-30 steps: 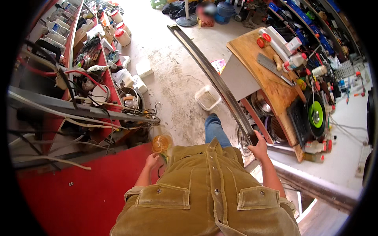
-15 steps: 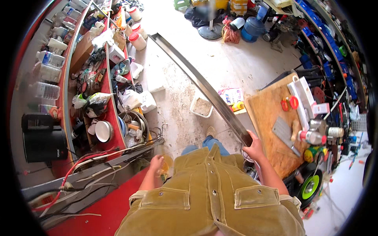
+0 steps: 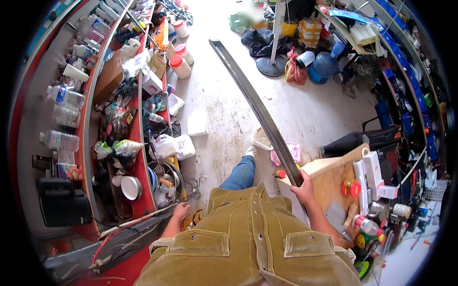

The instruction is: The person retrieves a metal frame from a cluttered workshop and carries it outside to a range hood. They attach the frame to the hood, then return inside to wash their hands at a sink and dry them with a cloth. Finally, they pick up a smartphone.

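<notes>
My right hand (image 3: 304, 189) is closed around the near end of a long dark metal channel (image 3: 260, 109). The channel slants away from me to the upper left, raised over the floor. Low on the left, my left hand (image 3: 180, 212) hangs beside my jacket with its fingers curled. An amber, see-through round thing (image 3: 190, 222), perhaps a roll of tape, shows beside that hand, mostly hidden by it and the jacket.
Cluttered red shelves (image 3: 149, 183) run along my left, with red-lidded jars (image 3: 180, 66) at their far end. A wooden board (image 3: 336, 188) with a cleaver (image 3: 336, 217) stands at right. A white tub (image 3: 261, 137), a blue water jug (image 3: 322, 69) and a pole base (image 3: 270, 66) are ahead on the floor.
I have stepped forward, and the shelves and board have shifted closer. The channel, still in my right hand, points more straight ahead. My left hand has dropped nearer the jacket.
</notes>
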Available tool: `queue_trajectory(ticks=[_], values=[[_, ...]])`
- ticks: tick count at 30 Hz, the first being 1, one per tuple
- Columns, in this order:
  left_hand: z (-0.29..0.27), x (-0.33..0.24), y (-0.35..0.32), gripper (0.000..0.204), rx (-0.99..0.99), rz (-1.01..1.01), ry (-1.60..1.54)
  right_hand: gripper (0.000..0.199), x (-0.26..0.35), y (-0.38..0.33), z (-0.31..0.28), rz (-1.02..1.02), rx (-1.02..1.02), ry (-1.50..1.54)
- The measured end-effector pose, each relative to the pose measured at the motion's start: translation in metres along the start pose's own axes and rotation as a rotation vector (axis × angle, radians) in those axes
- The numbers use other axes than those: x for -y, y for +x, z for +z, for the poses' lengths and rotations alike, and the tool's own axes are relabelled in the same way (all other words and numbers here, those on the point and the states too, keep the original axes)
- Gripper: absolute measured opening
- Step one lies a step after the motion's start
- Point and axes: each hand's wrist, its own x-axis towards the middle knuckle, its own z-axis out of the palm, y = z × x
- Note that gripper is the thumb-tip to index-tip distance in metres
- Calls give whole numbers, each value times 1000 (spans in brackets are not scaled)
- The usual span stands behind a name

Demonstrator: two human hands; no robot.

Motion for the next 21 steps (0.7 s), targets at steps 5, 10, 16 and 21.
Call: queue_trajectory(ticks=[5,10,16,21], values=[[-33,-72,84,31,37,43,140,63,39,80,14,20,-31,23],[-68,-159,192,31,32,75,112,63,107,194,44,46,-79,-27],[-144,-303,266,24,12,92,-54,57,144,362,88,142,-131,-219],[-200,-389,355,26,-75,121,-81,48,152,452,105,254,-117,-364]])
